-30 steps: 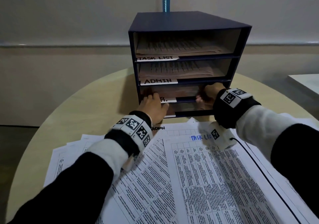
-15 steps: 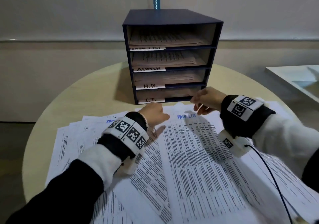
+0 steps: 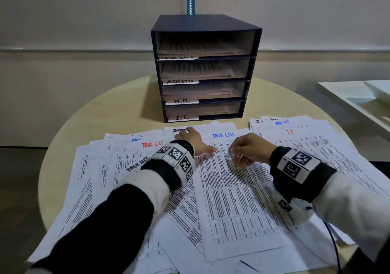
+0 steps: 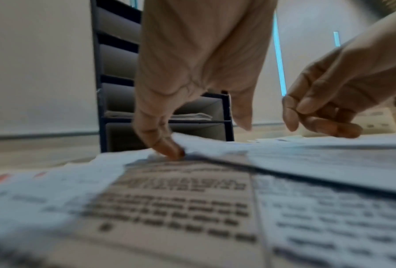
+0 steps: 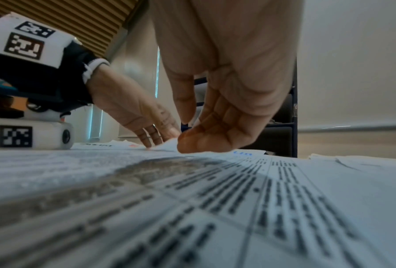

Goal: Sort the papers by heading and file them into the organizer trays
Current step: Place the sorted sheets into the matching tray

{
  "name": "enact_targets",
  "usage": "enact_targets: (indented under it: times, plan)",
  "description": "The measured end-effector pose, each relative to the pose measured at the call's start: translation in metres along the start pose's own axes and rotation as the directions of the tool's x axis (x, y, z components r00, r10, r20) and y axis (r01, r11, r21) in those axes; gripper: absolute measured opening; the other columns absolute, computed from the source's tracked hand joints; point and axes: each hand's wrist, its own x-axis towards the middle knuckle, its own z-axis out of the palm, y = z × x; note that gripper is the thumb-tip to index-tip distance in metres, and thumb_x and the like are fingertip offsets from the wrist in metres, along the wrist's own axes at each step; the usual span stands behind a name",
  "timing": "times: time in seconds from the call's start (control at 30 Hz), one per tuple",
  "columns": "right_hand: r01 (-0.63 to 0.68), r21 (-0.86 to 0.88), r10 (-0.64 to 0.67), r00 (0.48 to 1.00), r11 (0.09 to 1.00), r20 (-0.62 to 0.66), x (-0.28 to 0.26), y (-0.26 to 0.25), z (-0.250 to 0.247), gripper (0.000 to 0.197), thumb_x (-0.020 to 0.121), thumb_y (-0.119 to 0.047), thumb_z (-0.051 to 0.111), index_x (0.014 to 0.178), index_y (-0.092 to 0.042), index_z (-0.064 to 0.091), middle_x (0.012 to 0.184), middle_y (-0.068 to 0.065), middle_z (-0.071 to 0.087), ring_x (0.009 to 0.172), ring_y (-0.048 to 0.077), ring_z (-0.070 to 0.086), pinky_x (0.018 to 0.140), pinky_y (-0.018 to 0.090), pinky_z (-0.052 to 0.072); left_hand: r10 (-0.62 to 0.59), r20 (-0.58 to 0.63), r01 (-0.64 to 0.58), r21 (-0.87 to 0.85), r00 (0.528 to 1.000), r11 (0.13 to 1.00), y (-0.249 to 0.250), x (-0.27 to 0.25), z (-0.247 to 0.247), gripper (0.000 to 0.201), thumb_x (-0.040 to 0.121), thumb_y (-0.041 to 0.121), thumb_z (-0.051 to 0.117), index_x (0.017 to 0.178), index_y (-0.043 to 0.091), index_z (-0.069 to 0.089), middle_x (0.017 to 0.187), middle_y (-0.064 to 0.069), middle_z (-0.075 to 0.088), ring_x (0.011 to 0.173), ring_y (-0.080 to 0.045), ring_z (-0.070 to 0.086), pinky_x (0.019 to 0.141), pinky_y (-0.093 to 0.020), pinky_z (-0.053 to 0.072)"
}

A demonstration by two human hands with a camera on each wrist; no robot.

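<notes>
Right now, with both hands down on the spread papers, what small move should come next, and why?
Probably lift the blue-headed TASK LIST sheet. It lies on top of the spread, the left hand touches its left edge, and the right hand rests on it with fingers curled. The TASK LIST tray is the top one.

Our hands are now out of the organizer point(image 3: 205, 69), where a second ago both reached into its lower trays. The left hand point(image 3: 193, 139) now presses its fingers point(image 4: 167, 146) onto the spread papers point(image 3: 232, 189) on the bench, while the right hand point(image 3: 251, 149) hovers curled just above the blue-headed sheet point(image 3: 223, 135).
</notes>
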Motion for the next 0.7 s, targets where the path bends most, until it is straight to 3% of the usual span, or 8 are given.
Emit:
enact_targets:
  times: [0.1,0.17,0.23,0.3,0.43,0.5,0.63,0.7]
  plan:
    - [0.034,-0.034,-0.035,0.999,0.999,-0.018,0.002,0.0,0.003,0.022,0.092,-0.007,0.051,0.073,-0.014,0.059,0.057,0.0,0.059,0.039,0.004,0.055,0.049,0.02,0.047,-0.016,-0.048,-0.001,-0.338,0.999,0.941,-0.004,0.002,-0.007,0.091,0.085,0.032,0.065,0.144,-0.006,0.007,0.143,-0.022,0.036,0.129,-0.033,0.04,0.101,-0.034,0.039]
    - [0.041,-0.064,-0.045,0.998,0.997,-0.053,0.003,0.001,0.002,0.022,0.092,-0.007,0.05,0.073,-0.015,0.059,0.057,0.0,0.06,0.04,0.003,0.054,0.047,0.017,0.046,0.031,-0.136,-0.082,-0.388,0.99,0.918,-0.009,0.004,-0.01,0.056,0.087,0.019,0.061,0.134,0.0,0.038,0.129,-0.018,0.052,0.118,-0.03,0.051,0.088,-0.031,0.043]
    - [0.038,-0.099,-0.049,0.993,0.994,-0.108,0.003,0.002,0.001,0.021,0.091,-0.007,0.05,0.074,-0.015,0.059,0.06,-0.001,0.06,0.044,0.003,0.055,0.044,0.013,0.042,0.139,-0.231,-0.223,-0.392,0.963,0.893,-0.01,0.001,-0.01,0.021,0.087,0.01,0.056,0.107,0.005,0.063,0.104,-0.01,0.064,0.099,-0.024,0.059,0.076,-0.026,0.043]
    - [0.036,-0.124,-0.054,0.987,0.992,-0.15,0.001,0.001,0.0,0.016,0.09,-0.007,0.051,0.078,-0.013,0.059,0.063,0.0,0.059,0.053,0.008,0.055,0.045,0.012,0.041,0.212,-0.294,-0.325,-0.417,0.932,0.849,-0.006,-0.008,-0.01,0.022,0.089,0.007,0.054,0.105,0.006,0.069,0.101,-0.01,0.068,0.095,-0.024,0.062,0.08,-0.027,0.046]
    - [0.046,-0.158,-0.09,0.955,0.986,-0.282,-0.001,0.0,-0.001,0.008,0.086,-0.01,0.058,0.079,-0.013,0.058,0.079,0.002,0.059,0.077,0.017,0.056,0.067,0.026,0.049,0.226,-0.466,-0.433,-0.404,0.856,0.806,-0.003,-0.02,-0.014,0.022,0.091,0.007,0.053,0.106,0.007,0.069,0.106,-0.011,0.07,0.103,-0.028,0.062,0.094,-0.037,0.049]
    - [0.033,-0.101,-0.066,0.934,0.994,-0.352,-0.001,0.001,-0.004,0.008,0.085,-0.015,0.063,0.082,-0.013,0.055,0.085,0.003,0.058,0.079,0.017,0.054,0.064,0.022,0.044,0.21,-0.524,-0.463,-0.417,0.826,0.782,-0.005,-0.027,-0.017,0.022,0.091,0.008,0.054,0.108,0.005,0.068,0.103,-0.013,0.07,0.101,-0.03,0.062,0.094,-0.039,0.049]
    - [-0.041,0.135,0.095,0.9,0.99,-0.425,-0.001,0.006,-0.025,0.065,0.076,-0.031,0.073,0.127,-0.007,0.04,0.129,0.016,0.044,0.115,0.03,0.049,0.097,0.043,0.044,0.131,-0.6,-0.497,-0.498,0.789,0.711,-0.014,-0.036,-0.032,0.022,0.092,0.006,0.053,0.109,0.001,0.065,0.096,-0.005,0.064,0.093,-0.021,0.06,0.074,-0.019,0.05]
    - [-0.081,0.244,0.177,0.898,0.966,-0.403,-0.004,0.008,-0.034,0.083,0.075,-0.034,0.074,0.138,-0.008,0.028,0.138,0.016,0.039,0.125,0.031,0.043,0.103,0.043,0.038,0.059,-0.628,-0.504,-0.561,0.776,0.657,-0.02,-0.041,-0.045,0.021,0.092,0.006,0.053,0.111,0.005,0.062,0.098,-0.001,0.058,0.093,-0.015,0.056,0.065,-0.008,0.047]
